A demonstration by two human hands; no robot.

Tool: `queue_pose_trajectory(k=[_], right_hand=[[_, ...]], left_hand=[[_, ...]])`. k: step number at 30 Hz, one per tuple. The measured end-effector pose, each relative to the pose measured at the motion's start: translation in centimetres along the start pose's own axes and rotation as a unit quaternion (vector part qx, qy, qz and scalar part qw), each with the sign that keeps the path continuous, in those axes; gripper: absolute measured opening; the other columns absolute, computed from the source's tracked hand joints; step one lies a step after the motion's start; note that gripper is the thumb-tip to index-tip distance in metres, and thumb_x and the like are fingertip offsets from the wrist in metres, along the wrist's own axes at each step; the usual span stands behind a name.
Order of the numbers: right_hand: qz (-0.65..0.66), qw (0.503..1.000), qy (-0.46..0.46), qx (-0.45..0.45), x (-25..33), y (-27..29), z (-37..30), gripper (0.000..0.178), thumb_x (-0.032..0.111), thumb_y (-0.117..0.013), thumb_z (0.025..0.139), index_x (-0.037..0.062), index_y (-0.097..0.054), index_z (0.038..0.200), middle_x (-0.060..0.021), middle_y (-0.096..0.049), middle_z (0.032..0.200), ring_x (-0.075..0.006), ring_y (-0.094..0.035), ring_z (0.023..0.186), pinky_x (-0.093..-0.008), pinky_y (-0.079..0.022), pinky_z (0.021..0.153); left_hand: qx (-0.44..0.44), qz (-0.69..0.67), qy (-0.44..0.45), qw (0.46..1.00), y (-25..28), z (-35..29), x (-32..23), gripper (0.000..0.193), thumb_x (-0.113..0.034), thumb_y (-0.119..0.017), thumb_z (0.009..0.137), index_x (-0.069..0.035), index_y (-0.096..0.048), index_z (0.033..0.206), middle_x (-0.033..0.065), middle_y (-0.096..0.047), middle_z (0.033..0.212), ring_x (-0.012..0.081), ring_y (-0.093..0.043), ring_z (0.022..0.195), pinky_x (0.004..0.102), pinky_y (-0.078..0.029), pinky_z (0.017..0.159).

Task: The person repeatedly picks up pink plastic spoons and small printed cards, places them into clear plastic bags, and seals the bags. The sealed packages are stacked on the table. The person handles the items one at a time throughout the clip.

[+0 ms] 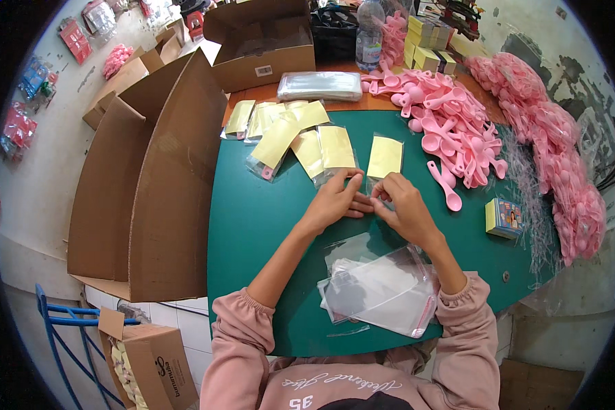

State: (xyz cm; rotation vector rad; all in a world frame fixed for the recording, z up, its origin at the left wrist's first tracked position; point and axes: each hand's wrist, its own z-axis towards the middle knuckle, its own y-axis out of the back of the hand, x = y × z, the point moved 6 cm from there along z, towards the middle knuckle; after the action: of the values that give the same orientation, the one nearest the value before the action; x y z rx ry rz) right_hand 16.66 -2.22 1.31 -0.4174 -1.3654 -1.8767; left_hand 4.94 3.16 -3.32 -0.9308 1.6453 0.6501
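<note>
While the left hand [340, 197] extends its fingers, the right hand [402, 203] has fingers bent beside the yellow-card packet [385, 158] — whether either grips, cannot tell.

On the table [253, 239], plastic sleeves [383, 290] lie in front, spoons [451, 130] behind rightward (a carton [171, 198] stands left).

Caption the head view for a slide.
Left hand and right hand close together at the lower end of a yellow-carded packet on a green table, pink spoons heaped nearby.
</note>
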Motion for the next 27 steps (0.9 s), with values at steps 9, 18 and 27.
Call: queue_pose_trajectory(k=[9, 18, 27], right_hand=[[0.056, 0.993, -0.075, 0.072, -0.4, 0.0, -0.7, 0.017, 0.012, -0.064, 0.073, 0.004, -0.053, 0.084, -0.0106, -0.051, 0.082, -0.026, -0.052, 0.08, -0.036, -0.039, 0.073], [-0.078, 0.995, 0.003, 0.054, 0.9, -0.5, -0.6, 0.016, 0.008, -0.061, 0.07, 0.0038, -0.052, 0.082, -0.0094, -0.051, 0.08, -0.0269, -0.051, 0.082, -0.037, -0.04, 0.073], [0.052, 0.987, -0.014, 0.153, 0.1, 0.5, -0.8, 0.012, 0.007, -0.06, 0.075, 0.0023, -0.049, 0.077, -0.0091, -0.048, 0.075, -0.0211, -0.049, 0.069, -0.0329, -0.041, 0.065]], left_hand=[[0.101, -0.033, 0.025, 0.994, -1.0, -0.4, 0.6, 0.046, -0.011, -0.048, 0.089, -0.004, -0.029, 0.13, 0.0153, -0.061, 0.093, 0.02, -0.064, 0.081, 0.0295, -0.054, 0.07], [0.096, -0.062, 0.038, 0.993, -0.9, -0.1, 0.8, 0.049, -0.013, -0.05, 0.089, -0.007, -0.028, 0.133, 0.0137, -0.062, 0.092, 0.0186, -0.063, 0.083, 0.0285, -0.053, 0.073], [0.02, -0.047, 0.006, 0.999, -1.0, -0.2, 0.8, 0.049, -0.006, -0.053, 0.084, -0.005, -0.031, 0.129, 0.0119, -0.062, 0.091, 0.0167, -0.062, 0.086, 0.0261, -0.051, 0.074]])
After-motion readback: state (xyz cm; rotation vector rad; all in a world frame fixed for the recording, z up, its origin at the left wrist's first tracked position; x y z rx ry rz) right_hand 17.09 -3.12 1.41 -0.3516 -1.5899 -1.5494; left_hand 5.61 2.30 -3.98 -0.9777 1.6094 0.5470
